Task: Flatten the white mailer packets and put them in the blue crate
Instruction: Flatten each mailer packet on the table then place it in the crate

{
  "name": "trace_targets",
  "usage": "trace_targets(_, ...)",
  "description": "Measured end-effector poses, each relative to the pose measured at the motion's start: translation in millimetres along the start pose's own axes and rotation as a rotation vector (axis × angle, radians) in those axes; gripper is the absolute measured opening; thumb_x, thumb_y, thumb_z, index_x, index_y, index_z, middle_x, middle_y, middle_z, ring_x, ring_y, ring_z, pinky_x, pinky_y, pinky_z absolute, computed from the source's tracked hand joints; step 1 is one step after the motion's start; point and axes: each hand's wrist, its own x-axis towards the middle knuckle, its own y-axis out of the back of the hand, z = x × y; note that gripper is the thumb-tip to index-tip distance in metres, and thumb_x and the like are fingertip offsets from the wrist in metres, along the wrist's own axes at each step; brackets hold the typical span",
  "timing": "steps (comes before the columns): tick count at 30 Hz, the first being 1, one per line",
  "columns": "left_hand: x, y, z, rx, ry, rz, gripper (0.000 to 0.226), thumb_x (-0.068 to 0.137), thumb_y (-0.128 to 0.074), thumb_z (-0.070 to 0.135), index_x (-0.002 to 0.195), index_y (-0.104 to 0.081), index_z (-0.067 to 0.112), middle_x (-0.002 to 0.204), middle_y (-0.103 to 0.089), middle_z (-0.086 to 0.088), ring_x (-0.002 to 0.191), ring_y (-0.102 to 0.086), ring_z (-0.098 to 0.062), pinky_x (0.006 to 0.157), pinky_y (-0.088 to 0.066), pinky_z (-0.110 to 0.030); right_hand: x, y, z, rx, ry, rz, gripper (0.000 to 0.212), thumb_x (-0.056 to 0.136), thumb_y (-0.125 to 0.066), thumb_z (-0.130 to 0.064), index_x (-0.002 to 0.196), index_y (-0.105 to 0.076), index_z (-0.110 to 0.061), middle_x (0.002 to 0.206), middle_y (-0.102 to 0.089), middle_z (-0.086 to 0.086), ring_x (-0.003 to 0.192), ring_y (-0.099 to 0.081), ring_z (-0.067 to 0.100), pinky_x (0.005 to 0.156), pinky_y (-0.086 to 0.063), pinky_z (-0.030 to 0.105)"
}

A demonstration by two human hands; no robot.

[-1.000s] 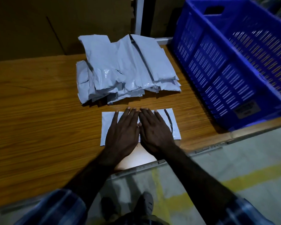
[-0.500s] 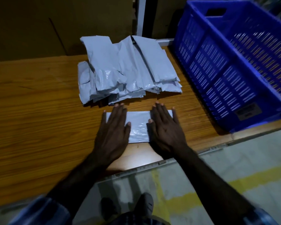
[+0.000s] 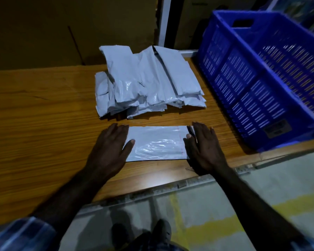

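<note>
The left hand [image 3: 109,147] and right hand [image 3: 205,149], fingers straight and flat, are pressing 1 white mailer packet [image 3: 158,144] on the table [image 3: 43,124], flattening it; next it likely needs lifting into the blue crate [image 3: 252,78].

white mailer packets [image 3: 149,84], blue slotted crate [image 3: 257,84], wood-grain brown table [image 3: 40,113]

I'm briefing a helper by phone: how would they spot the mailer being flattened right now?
Find the blue crate at the right of the wooden table. Left of it sits a pile of mailers. The flat mailer lies alone nearer the table's front edge, pressed between the left hand and right hand.
</note>
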Motion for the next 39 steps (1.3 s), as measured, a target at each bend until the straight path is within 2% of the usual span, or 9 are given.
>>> trace_targets(2, 13.6, 9.2, 5.8, -0.071, -0.118, 0.220, 0.045, 0.095, -0.051, 0.039, 0.121, -0.064, 0.005, 0.111, -0.069, -0.010, 0.109, -0.054, -0.030, 0.094, -0.045, -0.044, 10.0, 2.9, -9.0, 0.039, 0.081, 0.097, 0.040, 0.098, -0.045, -0.031, 0.123, -0.061, -0.004, 0.115, -0.067, 0.013, 0.110, -0.055, 0.032, 0.093, -0.042, 0.039)
trace_targets(4, 25.3, 13.2, 10.1, -0.097, -0.225, 0.233, 0.043, 0.090, -0.059, 0.042, 0.113, -0.068, 0.007, 0.101, -0.068, -0.008, 0.096, -0.055, -0.029, 0.085, -0.046, -0.040, 20.2, 3.7, -16.0, -0.008, 0.148, 0.065, 0.035, 0.090, -0.059, -0.027, 0.118, -0.065, -0.007, 0.110, -0.066, 0.012, 0.105, -0.054, 0.032, 0.089, -0.045, 0.040)
trace_targets(9, 33.2, 7.2, 5.0, 0.037, -0.165, -0.208, 0.094, 0.073, -0.037, 0.082, 0.144, -0.042, 0.021, 0.142, -0.046, -0.003, 0.133, -0.036, -0.023, 0.108, -0.029, -0.037, 29.4, 11.6, -29.3, -0.058, 0.146, -0.284, 0.070, 0.068, -0.062, -0.040, 0.132, -0.053, -0.014, 0.134, -0.051, 0.012, 0.126, -0.043, 0.031, 0.099, -0.041, 0.040)
trace_targets(14, 38.8, 11.6, 8.0, 0.051, -0.140, -0.237, 0.103, 0.062, -0.057, 0.078, 0.147, -0.035, 0.025, 0.135, -0.044, -0.004, 0.127, -0.031, -0.022, 0.105, -0.023, -0.037, 32.9, 11.8, -32.2, -0.089, 0.204, -0.286, 0.081, 0.068, -0.072, -0.036, 0.143, -0.044, -0.016, 0.125, -0.051, 0.009, 0.119, -0.042, 0.028, 0.094, -0.037, 0.036)
trace_targets(20, 33.1, 45.2, 13.0, 0.100, -0.293, 0.122, 0.047, 0.071, -0.058, 0.036, 0.112, -0.063, 0.012, 0.102, -0.058, -0.010, 0.096, -0.056, -0.032, 0.079, -0.032, -0.037, 42.7, 27.0, -49.6, -0.219, 0.392, -0.011, 0.038, 0.069, -0.079, -0.015, 0.103, -0.063, -0.006, 0.092, -0.060, 0.016, 0.082, -0.057, 0.037, 0.062, -0.043, 0.037)
trace_targets(25, 2.0, 50.9, 17.4, 0.157, -0.310, 0.194, 0.038, 0.078, -0.070, 0.017, 0.114, -0.065, 0.010, 0.122, -0.062, -0.012, 0.111, -0.056, -0.033, 0.089, -0.039, -0.041, 18.2, 26.7, -60.2, -0.285, 0.491, 0.187, 0.024, 0.079, -0.055, -0.015, 0.099, -0.064, -0.006, 0.097, -0.064, 0.016, 0.084, -0.057, 0.033, 0.070, -0.042, 0.039)
trace_targets(32, -52.6, 4.5, 11.2, -0.042, -0.162, -0.004, 0.048, 0.087, -0.059, 0.040, 0.126, -0.065, 0.013, 0.135, -0.059, -0.006, 0.129, -0.049, -0.025, 0.103, -0.044, -0.040, -34.1, -16.7, -47.5, -0.070, 0.413, -0.038, 0.020, 0.086, -0.058, -0.028, 0.096, -0.063, -0.011, 0.120, -0.064, 0.012, 0.121, -0.054, 0.032, 0.097, -0.045, 0.044)
trace_targets(35, -52.7, 2.3, 18.6, -0.115, -0.080, 0.049, 0.049, 0.096, -0.047, 0.038, 0.135, -0.056, 0.011, 0.147, -0.048, -0.005, 0.140, -0.035, -0.018, 0.116, -0.023, -0.025, -29.0, -25.9, -65.4, -0.117, 0.424, 0.109, 0.029, 0.095, -0.050, -0.022, 0.102, -0.067, 0.000, 0.118, -0.064, 0.021, 0.118, -0.054, 0.034, 0.106, -0.039, 0.043)
trace_targets(39, -34.0, -3.5, 20.4, -0.162, -0.012, 0.048, 0.055, 0.103, -0.027, 0.040, 0.149, -0.035, 0.013, 0.160, -0.021, -0.001, 0.149, -0.009, -0.010, 0.120, -0.007, -0.021, -6.1, -48.4, -98.5, -0.059, 0.307, 0.034, 0.048, 0.102, -0.033, -0.024, 0.135, -0.052, 0.005, 0.142, -0.049, 0.026, 0.135, -0.044, 0.039, 0.114, -0.033, 0.052)
